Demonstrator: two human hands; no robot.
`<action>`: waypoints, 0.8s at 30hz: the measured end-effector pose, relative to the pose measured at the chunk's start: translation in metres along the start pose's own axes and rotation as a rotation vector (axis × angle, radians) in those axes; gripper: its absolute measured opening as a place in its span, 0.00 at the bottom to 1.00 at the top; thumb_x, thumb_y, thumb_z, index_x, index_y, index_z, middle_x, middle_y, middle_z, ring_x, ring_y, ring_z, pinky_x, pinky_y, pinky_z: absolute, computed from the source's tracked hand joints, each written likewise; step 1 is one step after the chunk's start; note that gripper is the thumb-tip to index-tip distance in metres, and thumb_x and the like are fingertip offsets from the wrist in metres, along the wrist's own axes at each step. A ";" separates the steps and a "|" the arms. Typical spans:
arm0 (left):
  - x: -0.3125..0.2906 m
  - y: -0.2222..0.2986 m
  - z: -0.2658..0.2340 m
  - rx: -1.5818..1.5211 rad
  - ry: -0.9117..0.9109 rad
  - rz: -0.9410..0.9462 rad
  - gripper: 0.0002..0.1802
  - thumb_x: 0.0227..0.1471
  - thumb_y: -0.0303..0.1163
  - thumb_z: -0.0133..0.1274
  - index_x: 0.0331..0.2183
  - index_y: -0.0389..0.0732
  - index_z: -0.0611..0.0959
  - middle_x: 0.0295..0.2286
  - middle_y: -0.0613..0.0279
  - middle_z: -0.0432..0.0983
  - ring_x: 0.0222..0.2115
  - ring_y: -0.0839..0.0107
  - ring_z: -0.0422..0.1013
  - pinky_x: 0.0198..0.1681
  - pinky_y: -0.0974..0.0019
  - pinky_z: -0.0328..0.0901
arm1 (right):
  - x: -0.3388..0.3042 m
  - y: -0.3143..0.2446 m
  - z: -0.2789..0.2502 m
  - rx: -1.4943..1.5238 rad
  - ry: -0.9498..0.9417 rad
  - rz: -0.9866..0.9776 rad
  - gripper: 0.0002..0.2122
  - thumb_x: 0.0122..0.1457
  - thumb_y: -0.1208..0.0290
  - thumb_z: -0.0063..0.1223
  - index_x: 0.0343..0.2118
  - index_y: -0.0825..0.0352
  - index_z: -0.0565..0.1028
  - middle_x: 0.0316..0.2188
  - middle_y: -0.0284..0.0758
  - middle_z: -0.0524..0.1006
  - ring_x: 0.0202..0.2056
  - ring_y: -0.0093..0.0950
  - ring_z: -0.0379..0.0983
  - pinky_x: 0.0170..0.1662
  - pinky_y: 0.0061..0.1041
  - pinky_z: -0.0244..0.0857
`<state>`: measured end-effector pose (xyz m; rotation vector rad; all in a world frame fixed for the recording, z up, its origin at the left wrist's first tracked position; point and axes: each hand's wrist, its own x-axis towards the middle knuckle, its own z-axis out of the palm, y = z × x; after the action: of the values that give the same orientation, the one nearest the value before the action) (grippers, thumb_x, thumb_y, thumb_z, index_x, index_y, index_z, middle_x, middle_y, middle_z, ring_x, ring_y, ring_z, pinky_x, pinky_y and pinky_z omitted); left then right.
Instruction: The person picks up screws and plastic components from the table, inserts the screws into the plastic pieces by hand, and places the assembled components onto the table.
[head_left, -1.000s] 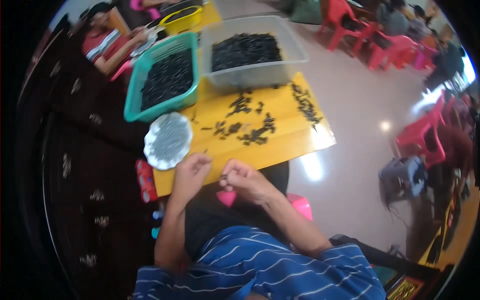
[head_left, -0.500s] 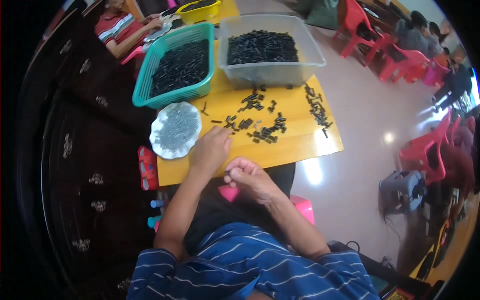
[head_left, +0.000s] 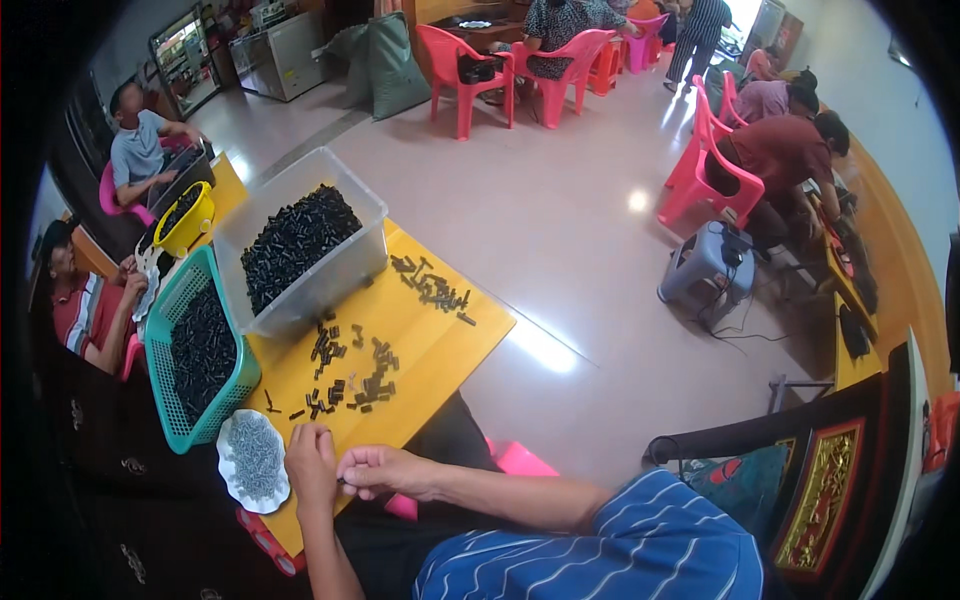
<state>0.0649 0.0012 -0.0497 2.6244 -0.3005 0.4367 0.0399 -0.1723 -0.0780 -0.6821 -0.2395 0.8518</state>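
Observation:
My left hand point(head_left: 311, 462) is over the near edge of the yellow table, fingers bent and pressed together; whatever they hold is hidden. Right beside it, my right hand point(head_left: 378, 470) is closed with thumb against curled fingers, and a small dark piece point(head_left: 345, 484) shows at its fingertips. A white scalloped plate point(head_left: 226, 470) of small grey metal parts, perhaps screws, lies left of my left hand. Just beyond my hands, short black tube-like pieces point(head_left: 376, 385) are scattered in loose groups. Another group of black pieces point(head_left: 432, 287) lies by the table's right edge.
A green basket point(head_left: 248, 372) and a clear plastic bin point(head_left: 372, 245), both full of black pieces, stand on the table point(head_left: 455, 340). Beyond is a yellow bowl point(head_left: 206, 215). Two people sit at left. Pink chairs point(head_left: 465, 75) and a grey stool point(head_left: 706, 275) stand on the floor.
The view has swung to the right, so the table now appears further left and tilted. My left hand has drawn back a little from the loose pieces, closer to my right hand.

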 end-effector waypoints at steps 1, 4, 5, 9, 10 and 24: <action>-0.003 0.006 -0.006 -0.062 0.024 0.012 0.03 0.52 0.23 0.51 0.32 0.36 0.77 0.25 0.53 0.73 0.24 0.58 0.72 0.28 0.61 0.66 | 0.001 0.001 0.000 -0.001 0.009 -0.026 0.10 0.63 0.60 0.55 0.41 0.59 0.72 0.31 0.22 0.75 0.28 0.10 0.68 0.32 0.10 0.63; -0.017 0.017 -0.019 -0.575 0.025 -0.328 0.01 0.54 0.20 0.49 0.31 0.34 0.75 0.23 0.61 0.72 0.20 0.74 0.69 0.24 0.71 0.63 | 0.003 -0.001 0.001 0.002 0.057 -0.028 0.10 0.64 0.60 0.54 0.41 0.60 0.72 0.31 0.23 0.74 0.28 0.11 0.67 0.33 0.10 0.62; -0.023 0.015 -0.023 -0.575 0.027 -0.328 0.01 0.54 0.20 0.49 0.31 0.34 0.75 0.23 0.61 0.72 0.20 0.74 0.69 0.24 0.71 0.63 | 0.004 -0.001 0.002 0.000 0.056 -0.027 0.10 0.64 0.60 0.54 0.41 0.60 0.72 0.31 0.23 0.74 0.28 0.11 0.67 0.33 0.10 0.62; -0.039 0.024 -0.047 -0.781 0.068 -0.442 0.03 0.53 0.18 0.52 0.31 0.35 0.76 0.24 0.71 0.70 0.21 0.86 0.66 0.25 0.80 0.60 | 0.006 0.003 0.003 -0.073 0.079 -0.074 0.11 0.64 0.59 0.53 0.41 0.62 0.72 0.30 0.23 0.74 0.28 0.12 0.67 0.33 0.11 0.62; -0.042 0.028 -0.053 -0.834 0.082 -0.439 0.04 0.52 0.18 0.53 0.32 0.35 0.76 0.24 0.71 0.71 0.21 0.86 0.66 0.25 0.80 0.60 | 0.006 0.003 0.003 -0.090 0.078 -0.089 0.11 0.64 0.59 0.53 0.40 0.62 0.72 0.30 0.23 0.74 0.28 0.12 0.67 0.33 0.12 0.62; -0.066 0.028 -0.064 -0.568 0.006 -0.323 0.02 0.50 0.17 0.55 0.28 0.33 0.78 0.24 0.68 0.74 0.26 0.83 0.68 0.30 0.77 0.63 | 0.006 0.010 0.015 -0.143 0.038 -0.105 0.07 0.64 0.67 0.53 0.38 0.65 0.73 0.29 0.28 0.76 0.29 0.16 0.70 0.36 0.16 0.66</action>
<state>-0.0205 0.0160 -0.0078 2.0618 0.0101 0.2075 0.0311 -0.1567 -0.0734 -0.8114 -0.3019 0.7252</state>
